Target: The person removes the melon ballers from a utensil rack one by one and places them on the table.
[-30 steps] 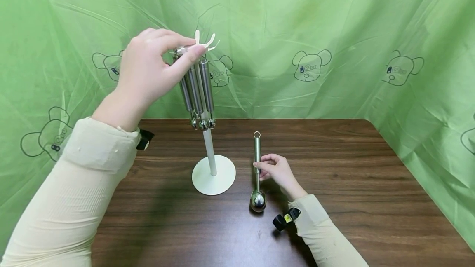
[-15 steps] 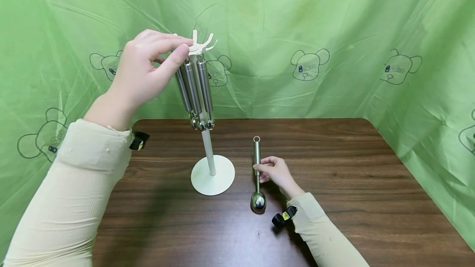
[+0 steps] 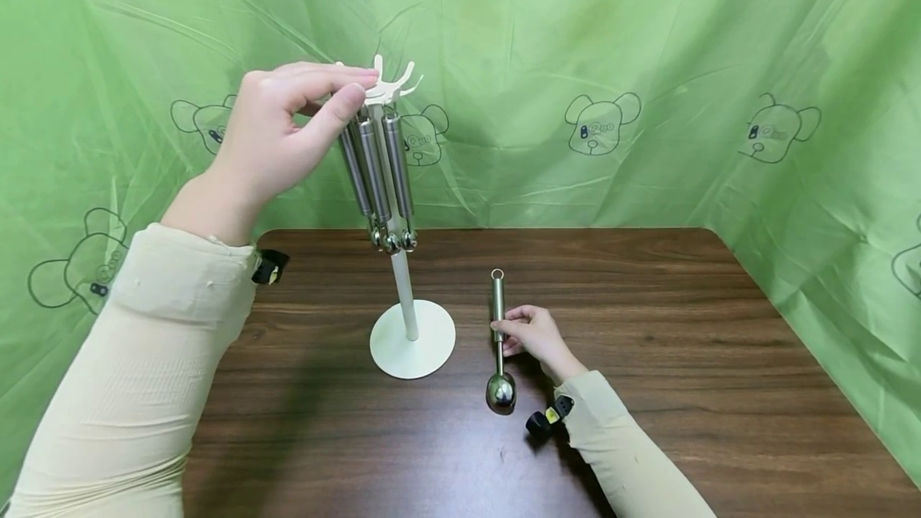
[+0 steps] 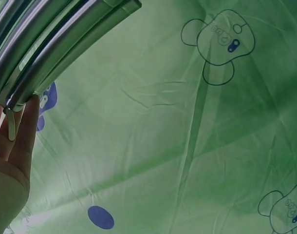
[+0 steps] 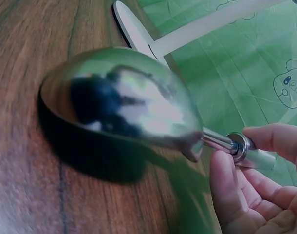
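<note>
A white utensil stand (image 3: 412, 358) rises on a round base at left centre. Several metal utensils with cylindrical handles (image 3: 370, 170) hang from its hooked top. My left hand (image 3: 277, 122) holds the left side of that top between thumb and fingers. In the left wrist view, its fingers (image 4: 27, 131) reach the upper ends of the handles. My right hand (image 3: 536, 338) pinches the lower handle of a metal spoon (image 3: 500, 392) to the right of the stand. In the right wrist view, the spoon's rounded bowl (image 5: 124, 97) faces convex side up, close over the wood.
Both hands are over a dark wooden table (image 3: 683, 342). Green fabric (image 3: 504, 22) printed with bear faces hangs behind it and on both sides. A small black device (image 3: 269, 266) sits at the left wrist, another (image 3: 547, 418) at the right.
The left thumb and fingers have slid left on the stand's top, uncovering its middle. The spoon's ringed handle end has come slightly down and nearer, still in the right hand.
</note>
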